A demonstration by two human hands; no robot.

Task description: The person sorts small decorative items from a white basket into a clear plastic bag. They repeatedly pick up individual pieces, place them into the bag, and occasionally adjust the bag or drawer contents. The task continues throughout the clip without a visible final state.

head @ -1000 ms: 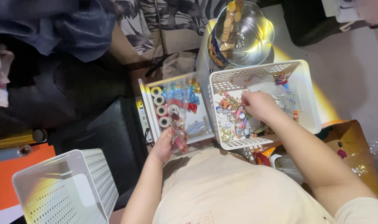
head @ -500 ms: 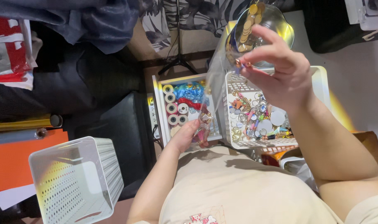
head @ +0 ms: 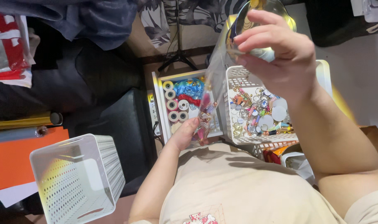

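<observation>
The right hand (head: 280, 54), which a second ago was down among the trinkets in the white perforated basket (head: 321, 74), has risen close to the camera, its fingers pinched on the top of a clear plastic bag (head: 216, 79). The bag now hangs stretched between both hands: the left hand (head: 184, 135) stays low by the person's lap, closed on the bag's lower end, where small colourful pieces have gathered. Behind it sits a tray of tape rolls (head: 172, 101).
</observation>
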